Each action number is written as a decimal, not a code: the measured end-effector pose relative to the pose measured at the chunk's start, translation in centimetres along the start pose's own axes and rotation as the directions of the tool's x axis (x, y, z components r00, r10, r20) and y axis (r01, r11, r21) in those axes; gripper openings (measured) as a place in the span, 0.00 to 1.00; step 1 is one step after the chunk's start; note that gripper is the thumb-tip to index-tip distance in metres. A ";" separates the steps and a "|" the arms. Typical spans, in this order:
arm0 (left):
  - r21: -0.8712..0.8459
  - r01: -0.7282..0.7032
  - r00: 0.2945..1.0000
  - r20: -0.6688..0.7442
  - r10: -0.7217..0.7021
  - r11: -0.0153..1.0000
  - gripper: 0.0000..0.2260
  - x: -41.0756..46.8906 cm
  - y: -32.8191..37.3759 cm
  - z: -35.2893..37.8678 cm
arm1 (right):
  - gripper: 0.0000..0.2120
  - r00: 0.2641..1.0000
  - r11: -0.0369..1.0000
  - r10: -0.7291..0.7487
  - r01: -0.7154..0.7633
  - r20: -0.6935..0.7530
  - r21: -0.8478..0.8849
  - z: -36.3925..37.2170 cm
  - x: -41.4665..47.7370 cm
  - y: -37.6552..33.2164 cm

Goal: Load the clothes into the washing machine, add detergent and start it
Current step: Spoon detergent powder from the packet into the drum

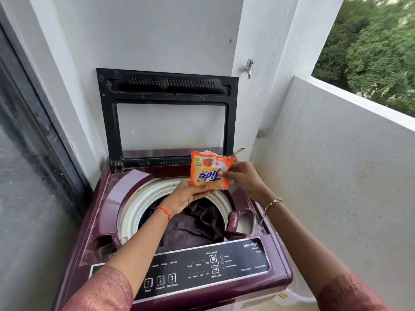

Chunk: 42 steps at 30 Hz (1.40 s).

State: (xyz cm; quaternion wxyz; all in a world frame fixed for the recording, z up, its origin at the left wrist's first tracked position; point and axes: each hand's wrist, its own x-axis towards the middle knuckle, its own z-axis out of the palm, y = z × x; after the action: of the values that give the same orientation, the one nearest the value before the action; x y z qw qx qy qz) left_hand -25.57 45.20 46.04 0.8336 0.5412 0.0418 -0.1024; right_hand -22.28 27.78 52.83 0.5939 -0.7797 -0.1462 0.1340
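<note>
A maroon top-loading washing machine (94,223) stands before me with its glass lid (167,117) raised against the wall. Dark clothes (195,223) lie inside the white-rimmed drum. Above the drum's far edge I hold an orange Tide detergent packet (207,170), upside down with its torn top upward. My left hand (190,195) grips its lower edge from below. My right hand (242,176) pinches its right side. The detergent drawer (241,223) at the drum's right stands open. The black control panel (202,265) with its three numbered buttons runs along the front.
A tap (248,68) juts from the wall pillar at the right. A low balcony wall (336,164) runs along the right, with trees beyond. A dark glass sliding door (27,142) lines the left. A wall socket (262,132) sits near the lid's right edge.
</note>
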 end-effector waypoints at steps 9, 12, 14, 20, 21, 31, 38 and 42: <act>0.130 -0.105 0.994 0.052 0.099 0.986 0.09 0.2 2.0 2.4 | 0.06 0.975 0.998 0.000 0.015 -0.221 0.065 -2.4 -2.6 -1.8; 0.178 -0.101 0.991 0.100 0.084 0.979 0.07 0.9 2.0 4.5 | 0.02 0.950 0.998 0.026 -0.007 -0.311 0.062 -4.3 -4.5 -1.6; 0.219 -0.094 0.987 0.151 0.061 0.971 0.06 1.4 1.8 6.5 | 0.02 0.927 0.998 0.041 -0.017 -0.372 0.068 -5.6 -6.1 -1.6; 0.322 -0.103 0.938 0.345 -0.015 0.941 0.11 3.1 1.0 13.6 | 0.06 0.842 0.993 0.087 -0.029 -0.533 0.117 -10.9 -11.0 -1.2; 0.328 -0.108 0.926 0.377 -0.025 0.938 0.12 3.4 0.8 15.1 | 0.07 0.828 0.993 0.088 -0.030 -0.554 0.114 -12.2 -12.0 -1.0; 0.361 -0.229 0.816 0.578 -0.024 0.904 0.12 7.4 -2.3 32.5 | 0.07 0.661 0.999 0.054 -0.032 -0.748 0.044 -26.9 -19.5 0.4; 0.377 -0.310 0.752 0.659 -0.018 0.873 0.12 10.1 -3.9 44.5 | 0.08 0.589 1.000 0.017 -0.013 -0.808 0.011 -36.6 -24.2 0.6; 0.360 -0.309 0.734 0.679 -0.020 0.880 0.09 11.1 -4.6 49.8 | 0.07 0.555 1.000 0.015 -0.020 -0.832 0.005 -40.8 -26.0 0.5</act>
State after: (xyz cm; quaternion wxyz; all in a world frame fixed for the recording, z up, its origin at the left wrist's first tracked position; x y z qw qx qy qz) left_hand -17.77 -3.37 60.34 0.6498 0.6477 -0.3259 -0.2281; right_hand -30.58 -18.56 63.78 0.5894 -0.7535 0.1589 -0.2441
